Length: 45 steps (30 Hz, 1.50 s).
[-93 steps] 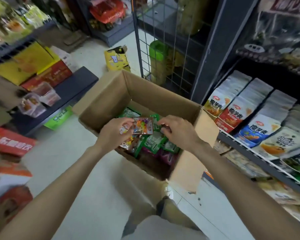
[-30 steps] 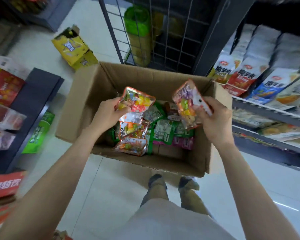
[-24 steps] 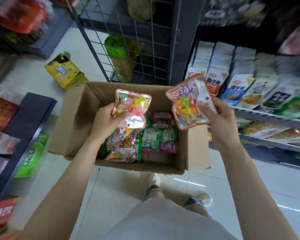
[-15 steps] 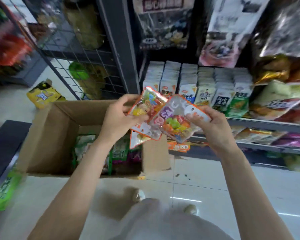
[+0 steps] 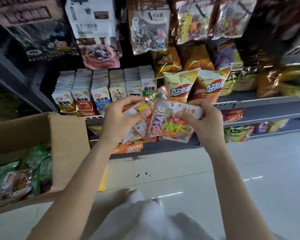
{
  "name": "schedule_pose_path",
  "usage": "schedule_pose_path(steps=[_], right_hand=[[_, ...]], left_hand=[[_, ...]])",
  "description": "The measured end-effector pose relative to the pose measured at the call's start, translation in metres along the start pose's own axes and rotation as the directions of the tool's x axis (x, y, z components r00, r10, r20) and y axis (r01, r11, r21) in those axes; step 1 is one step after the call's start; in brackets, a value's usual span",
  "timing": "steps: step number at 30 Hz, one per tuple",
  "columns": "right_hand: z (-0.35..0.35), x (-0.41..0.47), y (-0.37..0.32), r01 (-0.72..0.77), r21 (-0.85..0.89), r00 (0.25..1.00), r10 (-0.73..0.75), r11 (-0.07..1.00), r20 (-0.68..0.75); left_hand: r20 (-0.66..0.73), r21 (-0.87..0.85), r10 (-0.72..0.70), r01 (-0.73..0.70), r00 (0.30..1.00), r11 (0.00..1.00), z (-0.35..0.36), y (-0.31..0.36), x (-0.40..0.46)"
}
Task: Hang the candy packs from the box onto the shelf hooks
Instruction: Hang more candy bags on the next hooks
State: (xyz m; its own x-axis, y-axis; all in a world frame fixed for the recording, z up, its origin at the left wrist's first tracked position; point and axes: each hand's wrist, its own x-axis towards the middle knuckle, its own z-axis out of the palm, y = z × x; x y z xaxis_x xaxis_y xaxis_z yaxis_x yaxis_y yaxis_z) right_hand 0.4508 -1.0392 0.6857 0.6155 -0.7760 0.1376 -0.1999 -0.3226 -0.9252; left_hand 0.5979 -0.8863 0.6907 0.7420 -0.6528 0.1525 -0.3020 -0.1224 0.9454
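My left hand (image 5: pixel 121 122) grips a small stack of orange-edged candy packs (image 5: pixel 140 116) at chest height in front of the shelf. My right hand (image 5: pixel 204 123) pinches the top of another clear pack (image 5: pixel 170 125) full of coloured candies, which overlaps the stack. The cardboard box (image 5: pixel 66 146) stands on the floor at the lower left, with more packs (image 5: pixel 16 182) inside it. Hanging bags (image 5: pixel 149 26) fill the upper shelf; the hooks themselves are hidden behind them.
Upright white snack packs (image 5: pixel 100 94) and chip bags (image 5: pixel 180 85) line the middle shelf behind my hands. Lower shelves (image 5: pixel 267 116) hold more bags. Pale tiled floor (image 5: pixel 215 170) lies below, with my feet (image 5: pixel 137 196) near the box.
I turned from the box to face the shelf. Both hands lifted candy packs out of the box and brought them together in front of the shelf; the box now sits at the left.
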Motion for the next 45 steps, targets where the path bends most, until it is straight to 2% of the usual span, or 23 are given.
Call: schedule_pose_path(steps=[5,11,14,15,17,20,23,27,31,34,39,45], right_hand=[[-0.027,0.018,0.006,0.065,0.051,0.994,-0.06,0.997,-0.09],[-0.034,0.063,0.001,0.128,0.059,0.988,-0.122,0.99,-0.099],[-0.034,0.092,0.004,0.152,0.267,0.988,-0.15,0.952,-0.028],[-0.034,0.102,0.007,0.156,0.289,0.986,-0.168,0.944,0.016],[-0.031,0.12,0.013,0.201,0.192,0.975,-0.215,0.961,0.057],[-0.023,0.148,0.021,0.301,0.0,0.952,-0.3,0.954,-0.063],[-0.019,0.174,0.02,0.339,-0.002,0.93,-0.336,0.941,-0.148],[-0.021,0.198,0.025,0.367,-0.054,0.919,-0.371,0.929,-0.133],[-0.021,0.214,0.031,0.353,-0.02,0.928,-0.353,0.935,-0.117],[-0.026,0.224,0.033,0.383,-0.015,0.917,-0.382,0.924,-0.117],[-0.034,0.238,0.039,0.345,-0.023,0.939,-0.345,0.938,-0.006],[-0.034,0.247,0.036,0.375,-0.037,0.927,-0.374,0.926,0.025]], left_hand=[[0.022,-0.032,0.047,-0.046,0.999,0.998,0.036,0.02,0.027],[0.032,0.071,0.187,-0.188,0.982,0.979,0.061,0.028,0.062],[-0.069,-0.045,0.108,-0.111,0.992,0.993,0.067,0.022,0.095],[-0.11,-0.089,0.073,-0.082,0.991,0.993,0.068,0.021,0.107],[-0.167,-0.136,0.043,-0.066,0.985,0.988,0.071,0.017,0.132],[-0.145,-0.084,0.075,-0.088,0.987,0.993,0.075,0.016,0.161],[-0.089,0.057,0.129,-0.124,0.988,0.991,0.082,0.013,0.179],[-0.092,0.111,0.126,-0.116,0.988,0.987,0.088,0.01,0.189],[-0.12,0.182,0.144,-0.121,0.982,0.976,0.096,0.012,0.197],[-0.168,0.189,0.156,-0.124,0.973,0.974,0.103,0.018,0.2],[-0.214,0.197,0.147,-0.105,0.966,0.975,0.11,0.02,0.202],[-0.265,0.207,0.143,-0.088,0.954,0.974,0.112,0.022,0.199]])
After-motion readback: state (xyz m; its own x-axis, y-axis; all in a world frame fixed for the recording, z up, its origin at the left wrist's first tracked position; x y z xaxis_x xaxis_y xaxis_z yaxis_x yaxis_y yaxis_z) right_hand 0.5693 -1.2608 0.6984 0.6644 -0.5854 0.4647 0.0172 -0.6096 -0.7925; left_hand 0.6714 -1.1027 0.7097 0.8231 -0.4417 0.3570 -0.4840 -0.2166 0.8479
